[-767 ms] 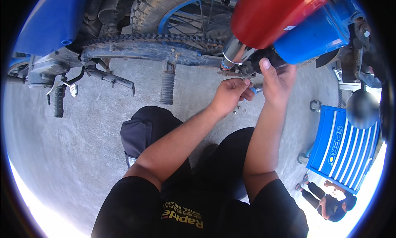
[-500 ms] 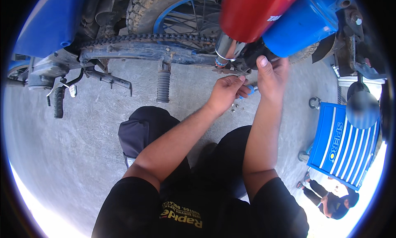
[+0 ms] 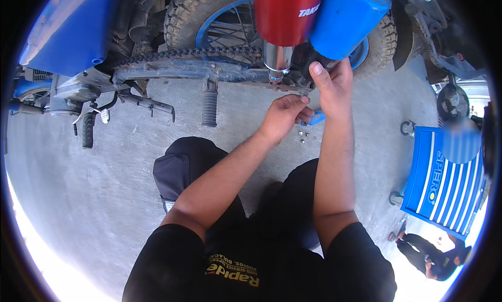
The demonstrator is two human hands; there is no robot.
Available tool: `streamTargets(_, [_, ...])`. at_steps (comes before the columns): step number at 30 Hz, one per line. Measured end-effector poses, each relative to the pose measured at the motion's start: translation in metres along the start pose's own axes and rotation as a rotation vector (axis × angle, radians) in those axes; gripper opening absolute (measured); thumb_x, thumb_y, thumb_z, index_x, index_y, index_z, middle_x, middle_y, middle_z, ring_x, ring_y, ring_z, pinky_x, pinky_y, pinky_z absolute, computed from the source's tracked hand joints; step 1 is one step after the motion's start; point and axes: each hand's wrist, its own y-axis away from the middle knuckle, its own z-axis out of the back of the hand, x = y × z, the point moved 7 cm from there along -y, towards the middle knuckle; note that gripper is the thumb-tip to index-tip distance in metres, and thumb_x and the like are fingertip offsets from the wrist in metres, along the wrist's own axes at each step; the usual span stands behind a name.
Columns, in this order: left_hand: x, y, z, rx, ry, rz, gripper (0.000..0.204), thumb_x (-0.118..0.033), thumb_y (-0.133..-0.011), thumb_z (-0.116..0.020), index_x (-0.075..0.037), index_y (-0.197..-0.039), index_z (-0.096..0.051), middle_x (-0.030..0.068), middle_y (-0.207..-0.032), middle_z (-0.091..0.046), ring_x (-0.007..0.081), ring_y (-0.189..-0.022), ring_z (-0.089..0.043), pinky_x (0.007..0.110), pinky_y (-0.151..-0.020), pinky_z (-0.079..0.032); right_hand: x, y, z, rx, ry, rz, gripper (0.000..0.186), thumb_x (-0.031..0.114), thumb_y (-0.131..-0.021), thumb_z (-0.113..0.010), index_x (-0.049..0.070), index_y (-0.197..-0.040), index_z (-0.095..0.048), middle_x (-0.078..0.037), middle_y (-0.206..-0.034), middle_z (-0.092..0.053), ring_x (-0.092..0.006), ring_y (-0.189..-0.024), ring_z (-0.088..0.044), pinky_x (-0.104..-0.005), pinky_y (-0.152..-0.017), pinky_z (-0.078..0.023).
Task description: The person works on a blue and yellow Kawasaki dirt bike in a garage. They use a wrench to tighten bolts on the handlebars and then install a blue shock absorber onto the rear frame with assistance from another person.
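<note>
Containers: blue metal tool cabinet w/ pale horizontal drawer trim [image 3: 442,179] stands on castors on the grey concrete floor [image 3: 115,160], person's R side, well apart from both hands. Contents hidden.

L hand [image 3: 286,115]: fingers curled, thumb tip close to index fingertip, at a small pale metal fitting [image 3: 304,95] below the rear end of the scuffed blue-grey metal swingarm [image 3: 172,71]. Cannot tell if the fitting is gripped or only touched.

R hand [image 3: 334,85]: part-curled, thumb up, fingers opposite, at the dark rounded part [image 3: 309,65] just below the glossy blue rounded casing [image 3: 348,22]. Thumb appears to touch the dark part; firm grip cannot be confirmed, as fingers are partly hidden.

Work location: fitting & dark part sit btwn/above the hands, near the polished silver tube [image 3: 277,56], which projects down from the glossy red cylinder [image 3: 287,14]. Red cyl. is beside the blue casing, to its L.

Adj. items: blue tool-like item w/ metal end [image 3: 316,117] btwn hands; held or on floor, cannot tell. Several small metal pieces [image 3: 301,140] on floor, just below L hand's fingers.

Ref.: knobby black tyre [image 3: 180,22] behind dark roller chain [image 3: 193,52]; ribbed footpeg [image 3: 209,109] hangs from swingarm.
</note>
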Motion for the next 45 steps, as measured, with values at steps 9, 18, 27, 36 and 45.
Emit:
streamTargets(9, [-0.002,0.007,0.001,0.019,-0.044,-0.032,0.03,-0.032,-0.106,-0.064,-0.003,-0.111,-0.068,0.0092,-0.097,-0.078,0.0136,-0.083,-0.071,0.027,-0.074,-0.049,0.003,0.001,-0.003,0.003,0.007,-0.015,0.065,0.021,-0.091,-0.085,-0.004,-0.14,-0.051,-0.011,-0.13,-0.064,-0.0184,-0.119,-0.06,-0.0347,-0.102,-0.049])
streamTargets(18, [0.003,0.004,0.005,0.033,-0.063,-0.036,0.029,-0.03,-0.105,-0.065,-0.003,-0.117,-0.068,0.0088,-0.098,-0.078,0.0143,-0.085,-0.071,0.028,-0.076,-0.049,0.003,0.001,0.0,-0.011,0.086,-0.027,0.071,0.023,-0.088,-0.087,-0.006,-0.141,-0.049,-0.014,-0.132,-0.064,-0.02,-0.121,-0.061,-0.037,-0.104,-0.05])
streamTargets(27, [0.0,0.004,0.002,0.028,-0.095,-0.007,0.025,-0.031,-0.106,-0.061,-0.007,-0.11,-0.067,0.0059,-0.098,-0.075,0.0159,-0.089,-0.071,0.031,-0.082,-0.049,-0.003,0.003,0.002,-0.007,0.014,-0.062,0.071,0.022,-0.087,-0.087,-0.006,-0.141,-0.049,-0.015,-0.132,-0.064,-0.0205,-0.121,-0.061,-0.0368,-0.105,-0.05])
streamTargets(36, [0.006,-0.003,0.006,0.028,-0.02,-0.032,0.027,-0.033,-0.105,-0.065,-0.006,-0.107,-0.067,0.0066,-0.095,-0.077,0.013,-0.083,-0.069,0.027,-0.074,-0.047,-0.009,0.004,0.004,0.013,-0.015,-0.068,0.076,0.026,-0.088,-0.086,-0.007,-0.144,-0.047,-0.015,-0.133,-0.063,-0.021,-0.122,-0.06,-0.0368,-0.106,-0.049])
streamTargets(45, [0.005,-0.006,0.004,0.026,-0.025,-0.054,0.027,-0.033,-0.106,-0.065,-0.007,-0.101,-0.066,0.006,-0.092,-0.076,0.0127,-0.081,-0.068,0.027,-0.072,-0.047,-0.016,0.006,0.007,0.04,-0.065,-0.098,0.075,0.022,-0.087,-0.087,-0.006,-0.144,-0.047,-0.015,-0.133,-0.063,-0.0212,-0.123,-0.061,-0.0376,-0.106,-0.049])
